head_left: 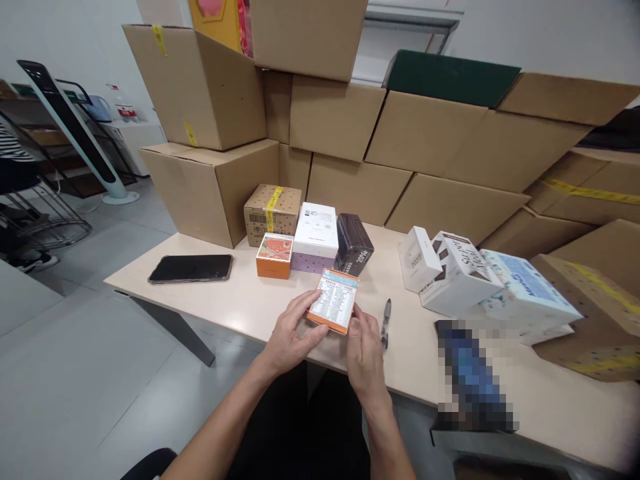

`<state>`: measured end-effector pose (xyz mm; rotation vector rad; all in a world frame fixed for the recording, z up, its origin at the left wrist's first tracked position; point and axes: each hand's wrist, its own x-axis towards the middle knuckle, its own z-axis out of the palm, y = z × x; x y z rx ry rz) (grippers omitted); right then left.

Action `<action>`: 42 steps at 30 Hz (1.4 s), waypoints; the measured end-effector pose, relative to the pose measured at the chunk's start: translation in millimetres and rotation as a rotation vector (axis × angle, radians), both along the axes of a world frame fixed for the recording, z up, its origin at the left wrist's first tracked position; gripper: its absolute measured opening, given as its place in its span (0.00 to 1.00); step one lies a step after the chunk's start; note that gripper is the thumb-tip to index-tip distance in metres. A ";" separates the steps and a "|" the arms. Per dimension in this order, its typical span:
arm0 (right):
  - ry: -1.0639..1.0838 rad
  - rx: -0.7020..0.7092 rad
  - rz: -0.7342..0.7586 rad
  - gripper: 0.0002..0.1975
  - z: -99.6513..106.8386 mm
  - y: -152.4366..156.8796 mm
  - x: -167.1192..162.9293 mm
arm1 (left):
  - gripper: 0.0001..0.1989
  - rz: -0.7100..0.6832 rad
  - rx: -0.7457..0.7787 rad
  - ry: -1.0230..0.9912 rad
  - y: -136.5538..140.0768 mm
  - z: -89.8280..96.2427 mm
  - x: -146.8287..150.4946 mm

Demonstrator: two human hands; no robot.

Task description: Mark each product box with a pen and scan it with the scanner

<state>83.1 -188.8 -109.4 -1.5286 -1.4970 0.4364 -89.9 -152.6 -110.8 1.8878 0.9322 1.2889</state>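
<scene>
A small orange box (pixel 336 301) with a white printed label and a blue strip along its top faces up near the front of the table. My left hand (pixel 291 335) grips its left side, with the thumb at the lower edge and the fingers along the label. At the lower right corner, the curled fingers of my right hand (pixel 364 348) hold the same box. Just right of that hand lies a black pen (pixel 386 323). Beyond the box stand an orange box with a picture lid (pixel 275 255), a white and lilac box (pixel 316 233) and a dark brown box (pixel 354 241).
A black phone (pixel 191 268) lies at the table's left. A dotted carton (pixel 273 210) with yellow tape stands behind. White boxes (pixel 463 273) and a blue-white box (pixel 530 287) line the right, near a pixelated screen (pixel 473 373). Stacked cardboard cartons (pixel 340 120) wall the back.
</scene>
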 end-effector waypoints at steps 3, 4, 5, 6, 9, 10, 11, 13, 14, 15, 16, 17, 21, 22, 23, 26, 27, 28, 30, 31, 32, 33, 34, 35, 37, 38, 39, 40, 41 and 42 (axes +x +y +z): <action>-0.122 0.135 -0.104 0.24 5.7 -2.2 18.1 | 0.30 0.017 0.006 0.156 -0.2 3.2 5.1; -0.172 0.181 -0.162 0.22 7.5 -3.3 27.3 | 0.30 0.031 0.007 0.195 -0.1 3.1 6.8; -0.228 0.213 -0.220 0.21 8.9 -4.3 37.7 | 0.30 0.048 0.008 0.225 0.0 2.7 8.4; -0.291 0.223 -0.266 0.20 9.6 -5.3 48.6 | 0.31 0.066 0.009 0.246 0.1 2.0 9.8; -0.518 0.091 -0.261 0.19 7.1 -7.2 77.9 | 0.34 0.094 0.028 0.273 -0.3 0.9 12.2; -0.597 0.021 -0.213 0.20 5.3 -7.4 84.7 | 0.35 0.086 0.045 0.276 -0.6 1.3 12.4; -0.671 -0.042 -0.163 0.23 3.4 -7.3 89.3 | 0.35 0.070 0.066 0.277 -0.9 1.9 12.5; -0.801 -0.120 -0.095 0.27 0.6 -6.5 92.8 | 0.32 0.029 0.103 0.273 -1.5 3.1 12.1; -0.852 -0.133 -0.078 0.27 -0.1 -5.8 92.4 | 0.31 0.012 0.112 0.266 -1.8 3.3 11.8; -0.890 -0.136 -0.069 0.26 -0.1 -5.0 91.3 | 0.29 -0.005 0.113 0.259 -2.1 3.1 11.4; -0.914 -0.132 -0.060 0.25 0.2 -4.2 89.9 | 0.28 -0.020 0.108 0.250 -2.4 2.5 11.0; -0.928 -0.127 -0.047 0.23 0.8 -3.4 88.8 | 0.27 -0.035 0.101 0.243 -2.7 1.6 10.6; -0.898 -0.101 0.000 0.16 1.4 -0.3 90.3 | 0.24 -0.048 0.093 0.263 -5.4 -1.3 10.1; -0.847 -0.080 -0.001 0.15 0.4 0.4 91.6 | 0.24 -0.031 0.100 0.277 -6.2 -1.2 10.4; -0.775 -0.051 -0.012 0.14 -1.1 1.0 93.0 | 0.24 -0.010 0.111 0.289 -7.0 -0.6 10.9; -0.564 0.045 -0.083 0.10 -6.6 2.0 94.5 | 0.23 0.064 0.172 0.309 -9.1 2.7 13.9; -0.477 0.079 -0.140 0.08 -7.9 1.9 93.9 | 0.23 0.087 0.196 0.309 -9.5 4.1 15.5; -0.378 0.112 -0.215 0.08 -8.7 1.5 93.0 | 0.23 0.106 0.220 0.307 -9.6 5.4 17.4; -0.163 0.176 -0.376 0.13 -7.8 0.4 90.3 | 0.21 0.137 0.275 0.289 -8.9 7.9 22.1; -0.077 0.202 -0.440 0.15 -6.1 0.1 88.9 | 0.21 0.151 0.308 0.277 -8.1 8.9 24.9; -0.008 0.221 -0.478 0.16 -3.9 0.2 87.4 | 0.21 0.165 0.342 0.268 -6.9 9.6 27.9; 0.053 0.229 -0.481 0.17 -1.1 0.8 85.9 | 0.20 0.180 0.375 0.265 -5.6 10.0 30.9; 0.136 0.235 -0.462 0.18 2.0 2.1 84.2 | 0.20 0.195 0.404 0.272 -4.2 10.0 33.7; 0.257 0.241 -0.431 0.19 5.2 4.1 82.4 | 0.20 0.209 0.429 0.289 -2.9 9.8 36.2; 0.527 0.253 -0.340 0.21 11.8 9.8 78.0 | 0.18 0.229 0.459 0.335 -0.9 8.4 39.6; 0.636 0.254 -0.290 0.21 15.1 13.1 75.3 | 0.17 0.235 0.468 0.354 -0.3 7.5 40.4; 0.704 0.251 -0.244 0.20 18.4 16.5 72.4 | 0.17 0.236 0.471 0.369 0.0 6.5 40.7; 0.745 0.246 -0.207 0.20 21.9 19.8 69.1 | 0.17 0.234 0.472 0.375 0.1 5.5 40.5; 0.763 0.241 -0.176 0.19 25.5 22.9 65.4 | 0.17 0.230 0.471 0.376 -0.1 4.6 40.0; 0.761 0.239 -0.151 0.18 29.4 25.8 61.4 | 0.17 0.225 0.469 0.374 -0.3 3.6 39.3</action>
